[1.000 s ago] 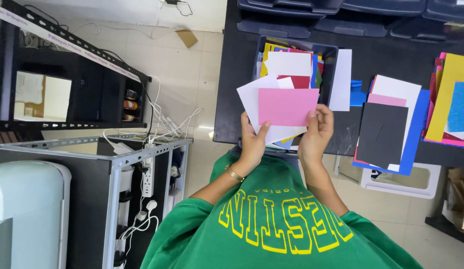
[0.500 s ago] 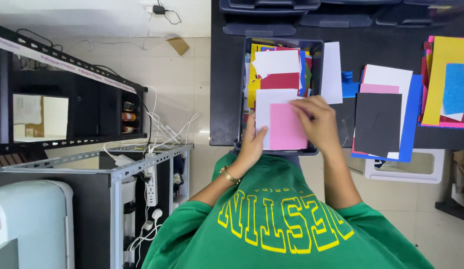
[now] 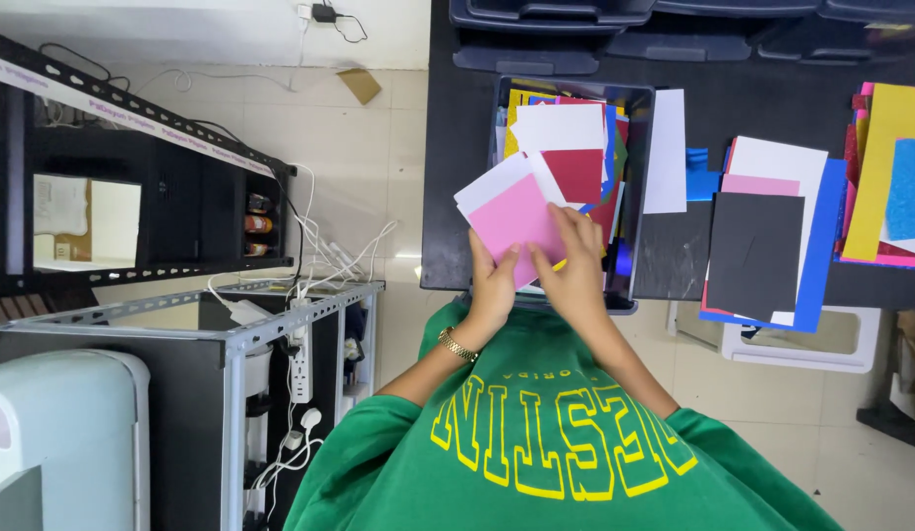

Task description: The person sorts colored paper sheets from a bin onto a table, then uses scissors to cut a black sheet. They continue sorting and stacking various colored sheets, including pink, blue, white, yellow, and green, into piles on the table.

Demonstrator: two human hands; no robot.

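Observation:
Both my hands hold a small stack of paper above the near end of a dark bin [image 3: 640, 96]. The top sheet is pink [image 3: 512, 221], with a white sheet [image 3: 489, 183] fanned out behind it. My left hand [image 3: 492, 285], with a gold bracelet at the wrist, grips the stack's lower edge. My right hand [image 3: 573, 267] lies on the pink sheet's right corner. The bin holds several coloured sheets, with a dark red one [image 3: 579, 173] and a white one [image 3: 561, 128] on top.
The bin sits on a black table [image 3: 457, 147]. To its right lie a white sheet [image 3: 666, 152], a pile topped by a black sheet [image 3: 752, 256], and yellow and blue sheets [image 3: 895, 128]. A metal shelf [image 3: 231, 329] with a power strip [image 3: 300, 366] stands at the left.
The pink and white sheets have swung from flat in front of me to tilted towards the left. My right hand slid from on top of the pink sheet to its lower right corner.

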